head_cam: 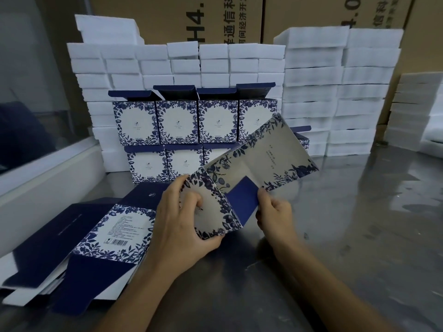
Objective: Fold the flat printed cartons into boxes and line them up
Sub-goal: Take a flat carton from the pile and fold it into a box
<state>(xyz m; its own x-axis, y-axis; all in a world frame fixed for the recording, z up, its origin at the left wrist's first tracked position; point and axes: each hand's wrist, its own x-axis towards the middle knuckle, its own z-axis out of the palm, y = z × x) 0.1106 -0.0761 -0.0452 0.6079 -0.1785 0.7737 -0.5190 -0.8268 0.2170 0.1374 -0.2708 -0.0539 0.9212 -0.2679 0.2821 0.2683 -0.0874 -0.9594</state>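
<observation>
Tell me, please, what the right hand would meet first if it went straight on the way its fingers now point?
The right hand already pinches the blue flap of the carton being folded, so it would push straight into that carton; beyond it, probably the folded boxes, though depth is unclear.

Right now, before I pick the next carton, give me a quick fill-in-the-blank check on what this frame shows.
1. The carton being folded is held by ____ hands, the left hand and the right hand.
2. The top row of finished boxes shows ____ boxes with lids open.
3. The pile of flat cartons lies on the person's ____ side.
4. Behind the boxes stand stacks of ____ foam blocks.

Missing words: both; four; left; white
</observation>
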